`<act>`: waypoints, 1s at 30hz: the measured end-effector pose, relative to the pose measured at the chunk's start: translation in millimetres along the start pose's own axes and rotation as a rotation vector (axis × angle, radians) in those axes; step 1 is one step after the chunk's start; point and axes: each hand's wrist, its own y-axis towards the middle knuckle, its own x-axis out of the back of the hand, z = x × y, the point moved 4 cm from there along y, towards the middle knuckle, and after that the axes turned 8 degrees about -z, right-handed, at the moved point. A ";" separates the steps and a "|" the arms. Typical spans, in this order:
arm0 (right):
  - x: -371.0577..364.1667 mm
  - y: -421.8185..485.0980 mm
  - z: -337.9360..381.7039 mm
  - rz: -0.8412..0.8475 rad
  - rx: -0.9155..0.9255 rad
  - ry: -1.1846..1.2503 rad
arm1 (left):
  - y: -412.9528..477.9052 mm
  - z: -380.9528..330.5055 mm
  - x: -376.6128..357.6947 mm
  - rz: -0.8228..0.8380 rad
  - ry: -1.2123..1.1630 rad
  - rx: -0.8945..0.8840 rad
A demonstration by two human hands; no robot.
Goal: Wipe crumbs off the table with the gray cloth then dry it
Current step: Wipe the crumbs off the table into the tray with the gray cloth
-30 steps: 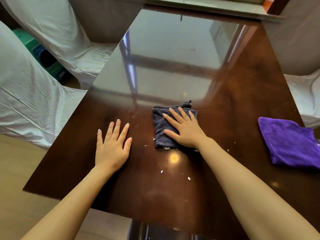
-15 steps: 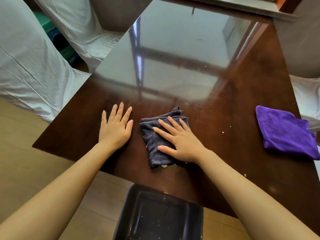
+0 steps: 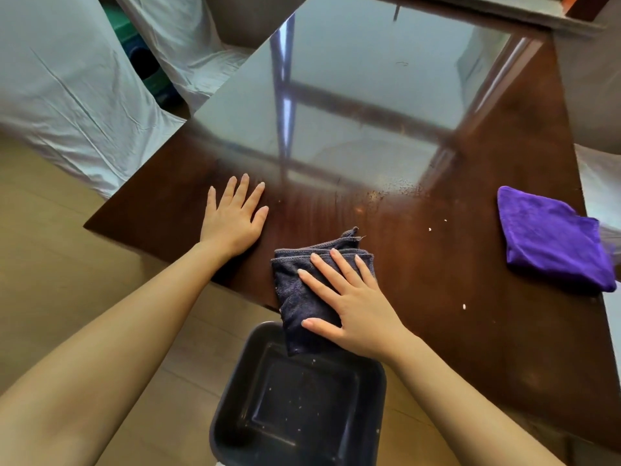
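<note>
The folded gray cloth [image 3: 299,290] lies at the near edge of the dark glossy table [image 3: 470,297], its lower end hanging over the edge. My right hand [image 3: 353,304] presses flat on the cloth, fingers spread. My left hand [image 3: 232,216] rests flat on the bare tabletop to the left, palm down, holding nothing. Below the table edge, right under the cloth, sits a dark bin [image 3: 299,401] with pale crumbs scattered inside. A few white crumbs [image 3: 464,306] remain on the table to the right of the cloth.
A folded purple cloth [image 3: 551,240] lies near the table's right edge. Chairs in white covers [image 3: 67,95] stand at the left, and another white cover shows at the right. The far half of the table mirrors a window. The floor beside the bin is pale wood.
My right hand has dragged the gray cloth toward me, from the middle of the table to its near edge and partly over it. The bin came into view as the camera tilted down. Left hand stayed flat.
</note>
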 end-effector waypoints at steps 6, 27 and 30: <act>-1.4 -27.4 27.1 -0.076 -0.082 -0.093 | -0.2 -2.0 2.7 0.011 -0.002 -0.002; 52.9 -84.9 69.0 -0.469 -0.717 0.980 | 0.8 -1.1 0.2 0.013 -0.018 -0.021; 58.6 -82.2 52.6 -0.453 -0.839 1.150 | -3.3 -6.1 0.6 0.013 -0.043 -0.038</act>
